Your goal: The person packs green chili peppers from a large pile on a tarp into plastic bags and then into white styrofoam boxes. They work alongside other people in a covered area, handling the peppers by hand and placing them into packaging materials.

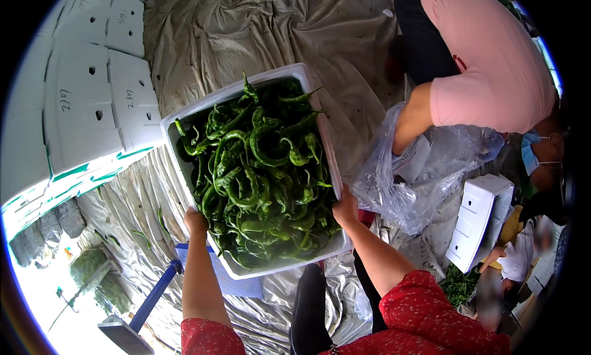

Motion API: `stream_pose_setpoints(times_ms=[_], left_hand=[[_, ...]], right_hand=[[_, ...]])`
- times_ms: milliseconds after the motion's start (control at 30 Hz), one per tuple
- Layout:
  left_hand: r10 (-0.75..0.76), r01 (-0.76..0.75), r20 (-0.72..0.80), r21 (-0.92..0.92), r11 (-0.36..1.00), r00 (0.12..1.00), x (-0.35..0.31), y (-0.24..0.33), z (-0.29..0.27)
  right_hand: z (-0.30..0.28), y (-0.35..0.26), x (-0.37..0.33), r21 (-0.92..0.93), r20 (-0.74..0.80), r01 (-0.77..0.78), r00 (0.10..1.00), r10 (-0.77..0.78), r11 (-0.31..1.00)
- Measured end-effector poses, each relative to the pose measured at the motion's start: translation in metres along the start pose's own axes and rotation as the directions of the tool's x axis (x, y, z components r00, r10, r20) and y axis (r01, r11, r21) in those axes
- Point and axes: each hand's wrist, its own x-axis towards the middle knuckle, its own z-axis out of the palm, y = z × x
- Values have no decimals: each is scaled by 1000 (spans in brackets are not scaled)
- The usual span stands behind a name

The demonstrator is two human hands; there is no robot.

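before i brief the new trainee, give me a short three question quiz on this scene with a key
1. Open question: what is heaped in the open white rectangular foam box?
2. True or false: the bare left hand and the bare right hand hold opposite sides of that box.
3. Multiple choice: where in the picture is the tall stack of white foam boxes?
a) along the left side
b) at the bottom centre
c) in the upper right corner

Key:
1. Long, curled green peppers
2. True
3. a
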Motion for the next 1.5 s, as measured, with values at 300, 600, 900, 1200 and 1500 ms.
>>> stream_pose_setpoints(times_ms=[300, 600, 900, 1200, 1500], left_hand=[[99, -79, -99, 191, 978, 990, -5, -14, -18], [-64, 61, 16, 153, 986, 998, -74, 16, -74], [-122, 159, 111, -441, 883, 986, -208, 23, -140], [112, -79, 43, -465, 882, 993, -342, 106, -210], [215, -178, 128, -249, 952, 968, -476, 179, -121]], right_hand=[[-34, -28, -6, -38, -78, 84, 993, -86, 996], [-125, -50, -76, -206, -32, -24, 999, 18, 978], [-223, -34, -169, -162, -16, 17, 1000, -20, 987], [-348, -4, -276, -19, -135, 42, 990, -44, 999], [-490, 120, -316, -143, -355, 86, 926, -132, 986]])
